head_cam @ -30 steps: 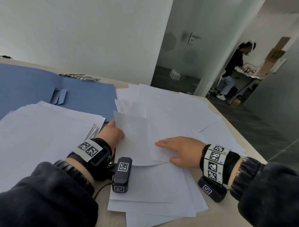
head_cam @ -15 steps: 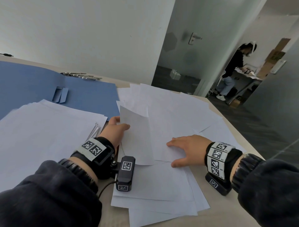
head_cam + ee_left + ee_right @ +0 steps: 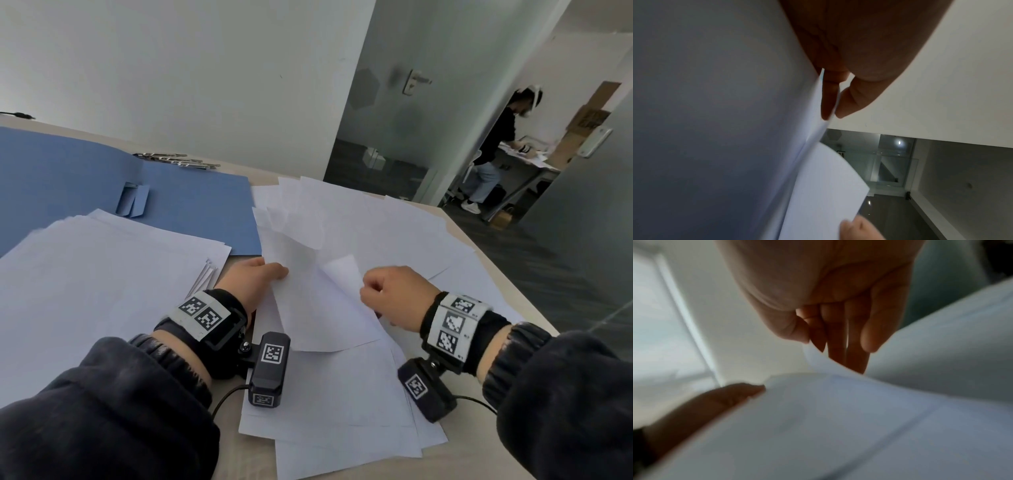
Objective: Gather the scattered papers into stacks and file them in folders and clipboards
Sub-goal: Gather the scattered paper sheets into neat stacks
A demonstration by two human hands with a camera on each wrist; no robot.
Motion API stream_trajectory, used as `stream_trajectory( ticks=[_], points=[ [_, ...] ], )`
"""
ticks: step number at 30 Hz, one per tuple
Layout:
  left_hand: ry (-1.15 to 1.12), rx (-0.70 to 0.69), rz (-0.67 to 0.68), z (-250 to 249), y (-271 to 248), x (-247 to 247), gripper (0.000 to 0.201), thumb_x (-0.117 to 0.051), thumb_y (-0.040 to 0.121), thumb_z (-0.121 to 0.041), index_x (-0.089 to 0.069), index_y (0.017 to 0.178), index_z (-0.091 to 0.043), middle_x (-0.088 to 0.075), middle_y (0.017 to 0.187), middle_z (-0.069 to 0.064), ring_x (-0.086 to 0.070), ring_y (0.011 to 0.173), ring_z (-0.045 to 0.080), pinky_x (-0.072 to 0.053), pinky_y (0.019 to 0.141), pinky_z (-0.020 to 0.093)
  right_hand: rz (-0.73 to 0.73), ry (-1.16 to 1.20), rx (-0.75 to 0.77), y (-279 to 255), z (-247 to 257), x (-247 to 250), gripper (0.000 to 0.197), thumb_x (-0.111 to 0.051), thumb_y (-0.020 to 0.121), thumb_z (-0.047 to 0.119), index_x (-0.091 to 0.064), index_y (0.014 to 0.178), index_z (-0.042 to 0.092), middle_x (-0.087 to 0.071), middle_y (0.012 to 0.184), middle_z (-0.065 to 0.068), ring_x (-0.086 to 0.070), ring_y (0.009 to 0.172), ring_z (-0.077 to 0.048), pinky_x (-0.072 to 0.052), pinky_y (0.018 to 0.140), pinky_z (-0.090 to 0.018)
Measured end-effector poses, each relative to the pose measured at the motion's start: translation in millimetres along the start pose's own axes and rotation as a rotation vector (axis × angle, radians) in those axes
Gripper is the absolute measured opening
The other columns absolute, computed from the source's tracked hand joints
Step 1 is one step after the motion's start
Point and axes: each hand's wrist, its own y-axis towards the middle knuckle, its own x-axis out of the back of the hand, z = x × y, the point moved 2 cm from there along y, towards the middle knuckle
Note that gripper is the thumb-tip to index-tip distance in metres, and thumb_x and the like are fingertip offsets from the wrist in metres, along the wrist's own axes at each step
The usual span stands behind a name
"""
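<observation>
Head view | left hand (image 3: pixel 251 281), right hand (image 3: pixel 392 296) pinch curled white sheet (image 3: pixel 318 308)

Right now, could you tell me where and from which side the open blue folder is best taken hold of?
Probably by its near right corner, coming from the right. The blue folder lies flat and open; the paper stack covers its near left part, while that corner shows bare by the left hand. Both hands hold sheets, so the right hand must let go first.
</observation>
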Motion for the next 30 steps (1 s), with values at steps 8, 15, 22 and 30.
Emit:
stream_trajectory(
  ticks=[8,15,22,30],
  points=[
    [0.143,-0.046,0.018,-1,-2,0,0.035,-0.070,0.085,-0.044,-0.077,0.089,-0.011,-0.076,0.099,0.010,-0.070,0.098,0.034,-0.049,0.101,0.052,-0.003,0.565,-0.138,20,58,-11,0.026,-0.050,0.097,0.037,-0.065,0.097,0.016,-0.069,0.108,-0.003,-0.072,0.093,-0.021,-0.063,0.075,-0.047],
    [0.212,0.020,0.122,-2,1,-2,0.075,-0.028,0.080,-0.086,-0.080,0.095,-0.034,-0.068,0.121,0.006,-0.066,0.108,0.024,-0.048,0.101,0.047,0.088,0.201,0.002,18,71,-29,0.063,-0.066,0.080,0.061,-0.046,0.132,0.030,-0.058,0.121,0.010,-0.061,0.107,-0.016,-0.054,0.091,-0.038],
    [0.005,0.052,0.021,4,7,0,0.062,-0.047,0.068,-0.082,-0.078,0.094,-0.035,-0.068,0.118,0.010,-0.067,0.108,0.030,-0.049,0.100,0.052,0.029,0.099,0.127,10,49,-21,0.024,-0.055,0.094,0.030,-0.068,0.086,0.012,-0.066,0.076,-0.006,-0.062,0.073,-0.026,-0.050,0.068,-0.033],
    [-0.071,0.039,-0.013,3,4,-6,0.041,-0.053,0.098,-0.023,-0.043,0.137,-0.029,-0.068,0.113,0.006,-0.069,0.096,0.032,-0.057,0.084,0.049,0.255,-0.151,0.219,-24,6,-15,0.021,-0.060,0.096,0.035,-0.074,0.111,0.035,-0.069,0.122,0.017,-0.061,0.110,0.000,-0.047,0.101,-0.030]
  ],
)
